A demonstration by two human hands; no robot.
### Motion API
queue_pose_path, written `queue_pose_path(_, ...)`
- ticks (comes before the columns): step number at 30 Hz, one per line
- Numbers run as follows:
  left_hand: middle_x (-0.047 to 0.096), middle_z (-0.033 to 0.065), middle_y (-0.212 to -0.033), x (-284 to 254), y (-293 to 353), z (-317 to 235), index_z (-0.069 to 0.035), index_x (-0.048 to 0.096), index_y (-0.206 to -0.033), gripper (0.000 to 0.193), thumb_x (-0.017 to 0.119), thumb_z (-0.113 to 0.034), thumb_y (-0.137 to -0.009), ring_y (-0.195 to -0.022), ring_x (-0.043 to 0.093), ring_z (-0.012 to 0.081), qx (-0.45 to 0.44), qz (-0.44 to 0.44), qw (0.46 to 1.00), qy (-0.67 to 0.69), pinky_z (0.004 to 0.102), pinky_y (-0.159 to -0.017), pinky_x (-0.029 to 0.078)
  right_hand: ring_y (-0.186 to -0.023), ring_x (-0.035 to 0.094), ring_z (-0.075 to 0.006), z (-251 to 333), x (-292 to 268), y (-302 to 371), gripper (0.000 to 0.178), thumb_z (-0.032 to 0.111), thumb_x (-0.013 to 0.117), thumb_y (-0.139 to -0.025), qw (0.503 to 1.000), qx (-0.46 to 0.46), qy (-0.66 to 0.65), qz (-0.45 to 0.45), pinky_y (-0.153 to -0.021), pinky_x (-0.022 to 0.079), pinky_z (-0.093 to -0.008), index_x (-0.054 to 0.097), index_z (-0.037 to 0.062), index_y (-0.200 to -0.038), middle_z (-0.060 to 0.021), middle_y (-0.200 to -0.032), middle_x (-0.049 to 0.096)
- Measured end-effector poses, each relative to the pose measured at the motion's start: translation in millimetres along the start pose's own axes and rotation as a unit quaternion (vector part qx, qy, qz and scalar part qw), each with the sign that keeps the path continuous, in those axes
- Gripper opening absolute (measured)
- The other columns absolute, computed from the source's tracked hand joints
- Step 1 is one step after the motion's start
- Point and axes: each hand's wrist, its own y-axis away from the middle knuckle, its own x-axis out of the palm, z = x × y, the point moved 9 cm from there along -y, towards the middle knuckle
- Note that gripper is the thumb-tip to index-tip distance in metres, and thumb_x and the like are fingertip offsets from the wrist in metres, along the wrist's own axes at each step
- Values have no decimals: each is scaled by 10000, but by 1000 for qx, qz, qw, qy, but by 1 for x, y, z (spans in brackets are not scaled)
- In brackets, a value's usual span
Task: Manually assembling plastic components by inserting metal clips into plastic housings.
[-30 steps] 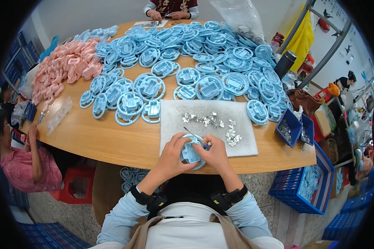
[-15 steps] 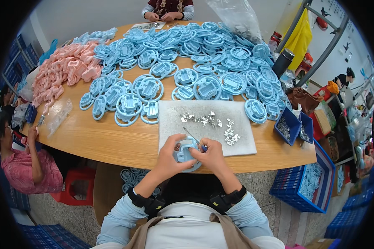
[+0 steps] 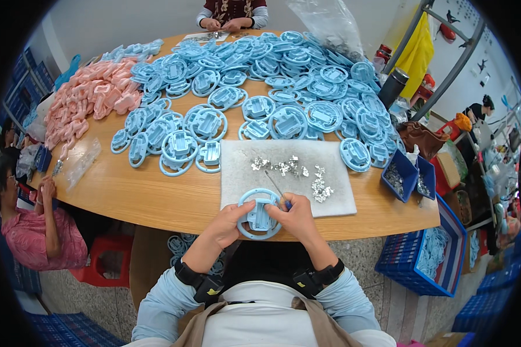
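At the table's near edge, my left hand [image 3: 224, 225] grips the left rim of a light-blue plastic ring part [image 3: 259, 218], its thumb on top. The part has a box-like recess in its middle, facing up. My right hand [image 3: 298, 220] is closed on a small screwdriver [image 3: 287, 205] with a blue handle; its thin metal shaft points up and away to the left. The right thumb also presses on the ring part. Just beyond both hands lies a pale foam mat [image 3: 240, 173], with small shiny metal pieces [image 3: 320, 188] loosely heaped on it.
Many light-blue ring parts [image 3: 287, 121] cover the table beyond the mat, beside a pile of pink parts [image 3: 98, 92]. Two blue bins [image 3: 400, 176] with small metal pieces stand at right. A blue crate [image 3: 411, 260] is on the floor. Co-workers sit at the far side and left.
The left hand has shifted its grip outward to the left rim, uncovering the ring part's recess. The ring part now faces up more fully, and the screwdriver shaft has moved slightly right.
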Motion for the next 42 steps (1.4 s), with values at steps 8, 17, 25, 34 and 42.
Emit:
queue_pose_path(8,639,38,-934,10,1,-30,1,613,-1029,298,614,-268,-898,-822,602,87,108,20,979,-170,264,-706,513,-523,324,-25,6,3,-1,412,142,735,-741,999,12,-39,30,-438,271,-232,385,92,-530,70,-517,367)
queue_pose_path(17,637,31,-903,6,3,-27,-20,615,-1030,311,605,-304,-903,-775,610,74,125,-3,974,-190,227,-649,503,-544,339,-30,-9,13,0,426,148,736,-740,998,17,-38,40,-457,289,-225,362,98,-541,64,-542,381)
queue_pose_path(25,642,9,-750,-14,3,-21,-41,668,-927,350,622,-385,-884,-654,567,58,93,-61,977,-182,194,-554,409,-540,348,-38,-8,17,-2,400,186,744,-724,999,18,-12,36,-452,291,-237,399,77,-554,53,-536,390)
queue_pose_path(34,658,59,-793,-9,6,-18,6,645,-958,357,595,-344,-907,-696,632,110,71,-62,986,-135,232,-584,499,-428,406,-167,6,13,-1,460,368,725,-680,994,-7,108,-7,-434,334,-329,443,39,-527,-66,-467,436)
queue_pose_path(42,657,78,-839,-14,3,-8,31,606,-1001,376,587,-334,-913,-711,652,139,60,-57,993,-87,274,-597,548,-430,454,-236,11,15,4,427,361,712,-665,989,-29,143,-32,-443,359,-356,473,31,-537,-99,-481,473)
